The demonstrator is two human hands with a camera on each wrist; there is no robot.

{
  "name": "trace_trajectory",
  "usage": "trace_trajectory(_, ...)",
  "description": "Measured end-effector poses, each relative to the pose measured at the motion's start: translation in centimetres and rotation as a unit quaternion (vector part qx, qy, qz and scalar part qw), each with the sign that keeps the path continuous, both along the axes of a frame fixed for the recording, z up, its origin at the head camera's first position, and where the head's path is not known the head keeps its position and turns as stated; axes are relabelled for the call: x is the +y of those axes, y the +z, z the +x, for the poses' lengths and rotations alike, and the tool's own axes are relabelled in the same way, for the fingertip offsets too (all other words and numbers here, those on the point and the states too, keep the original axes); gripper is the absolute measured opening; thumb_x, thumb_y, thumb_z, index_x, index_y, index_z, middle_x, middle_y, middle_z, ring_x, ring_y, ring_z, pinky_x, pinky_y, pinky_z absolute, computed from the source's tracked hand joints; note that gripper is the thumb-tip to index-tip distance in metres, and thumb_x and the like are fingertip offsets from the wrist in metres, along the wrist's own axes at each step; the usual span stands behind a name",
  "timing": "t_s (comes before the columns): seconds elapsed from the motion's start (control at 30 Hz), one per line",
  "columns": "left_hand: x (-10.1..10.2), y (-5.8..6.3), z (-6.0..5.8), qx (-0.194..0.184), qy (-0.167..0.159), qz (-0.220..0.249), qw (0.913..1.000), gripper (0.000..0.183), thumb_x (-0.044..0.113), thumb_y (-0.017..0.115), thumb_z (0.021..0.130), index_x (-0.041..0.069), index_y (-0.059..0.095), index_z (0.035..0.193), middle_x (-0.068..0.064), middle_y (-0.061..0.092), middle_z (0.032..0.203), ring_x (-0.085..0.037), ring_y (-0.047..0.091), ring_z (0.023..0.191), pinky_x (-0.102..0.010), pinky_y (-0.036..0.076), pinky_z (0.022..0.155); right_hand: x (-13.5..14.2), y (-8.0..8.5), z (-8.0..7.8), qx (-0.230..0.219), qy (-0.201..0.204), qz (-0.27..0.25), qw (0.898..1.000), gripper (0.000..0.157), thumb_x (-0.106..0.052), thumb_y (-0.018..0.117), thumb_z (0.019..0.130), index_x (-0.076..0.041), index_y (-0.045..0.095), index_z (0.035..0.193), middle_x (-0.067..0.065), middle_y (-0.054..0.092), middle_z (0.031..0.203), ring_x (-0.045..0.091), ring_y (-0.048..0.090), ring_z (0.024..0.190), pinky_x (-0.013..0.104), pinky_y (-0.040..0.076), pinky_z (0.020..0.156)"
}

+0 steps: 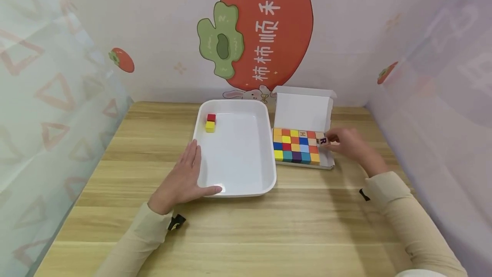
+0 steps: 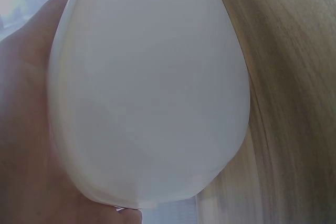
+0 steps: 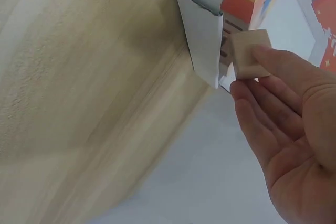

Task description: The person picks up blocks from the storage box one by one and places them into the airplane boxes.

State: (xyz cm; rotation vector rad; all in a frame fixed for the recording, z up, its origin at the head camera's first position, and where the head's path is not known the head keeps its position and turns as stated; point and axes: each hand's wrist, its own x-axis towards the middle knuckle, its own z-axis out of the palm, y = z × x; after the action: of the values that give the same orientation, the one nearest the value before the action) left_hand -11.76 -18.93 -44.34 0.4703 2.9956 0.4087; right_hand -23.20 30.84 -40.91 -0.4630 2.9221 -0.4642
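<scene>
My right hand [image 1: 347,143] pinches a plain wooden cube [image 3: 249,53] between thumb and fingers at the right end of an open white cardboard box [image 1: 326,159]. In the head view, a letter R marks this cube [image 1: 323,141]. Rows of coloured blocks [image 1: 295,146] fill most of the box, with a lettered one among them. My left hand [image 1: 182,181] rests on the near left corner of a white tray [image 1: 238,153], fingers straight along its side and thumb over the front rim. Inside the tray, a red block [image 1: 211,118] touches a yellow block [image 1: 209,127] at the far left.
The box's raised lid [image 1: 303,112] leans back toward the patterned wall cloth [image 1: 165,33]. Cloth also hangs on both sides of the wooden table [image 1: 246,234]. The tray stands close against the box's left side.
</scene>
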Motion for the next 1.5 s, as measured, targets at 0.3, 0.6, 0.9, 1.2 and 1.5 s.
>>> trace_trajectory(0.3,0.0,0.2,0.0,0.0,-0.003,-0.007,1.0,0.138,0.096,0.041,0.064,-0.002,0.0,0.154,-0.017,-0.011,0.163,-0.032,-0.004,0.153,-0.049,0.014,0.124,-1.7,-0.1,-0.8,-0.014,0.022,0.078,0.997,0.027,-0.017,0.075,0.085,-0.004,0.067,0.107,0.01,0.068,0.096,0.023,0.059,0.086,0.042,0.057,0.081)
trace_trajectory(0.6,0.0,0.2,0.0,-0.004,-0.004,-0.004,1.0,0.138,0.096,0.041,0.064,-0.001,0.0,0.154,-0.016,-0.011,0.163,-0.032,-0.004,0.153,-0.05,0.014,0.124,-2.8,-1.2,-0.6,0.024,0.027,0.09,0.995,0.005,-0.008,0.068,0.088,-0.003,0.067,0.09,0.009,0.062,0.08,0.02,0.052,0.071,0.027,0.046,0.059)
trace_trajectory(0.9,-0.2,0.1,-0.1,0.0,0.0,-0.002,1.0,0.138,0.095,0.042,0.064,0.0,0.0,0.154,-0.015,-0.01,0.164,-0.031,-0.004,0.153,-0.049,0.013,0.124,-3.6,-1.5,-0.5,0.046,0.019,0.1,0.994,0.015,-0.009,0.071,0.086,-0.002,0.065,0.098,0.014,0.065,0.092,0.026,0.059,0.08,0.037,0.056,0.07)
trace_trajectory(1.2,0.0,0.0,0.0,-0.01,0.001,-0.004,0.9999,0.139,0.097,0.039,0.063,-0.001,0.002,0.154,-0.015,-0.011,0.163,-0.031,-0.005,0.153,-0.05,0.013,0.124,-6.5,2.5,-0.9,-0.01,0.009,0.072,0.997,0.051,-0.016,0.076,0.084,-0.003,0.057,0.13,0.023,0.059,0.13,0.039,0.059,0.113,0.05,0.055,0.09)
trace_trajectory(1.5,0.0,0.0,-0.1,-0.003,0.0,-0.005,1.0,0.139,0.097,0.04,0.063,-0.001,0.002,0.154,-0.016,-0.01,0.164,-0.031,-0.004,0.153,-0.05,0.014,0.124,-13.5,5.2,-2.2,0.014,0.081,-0.004,0.997,0.051,-0.025,0.077,0.083,-0.015,0.061,0.13,0.008,0.065,0.129,0.028,0.062,0.119,0.042,0.056,0.092)
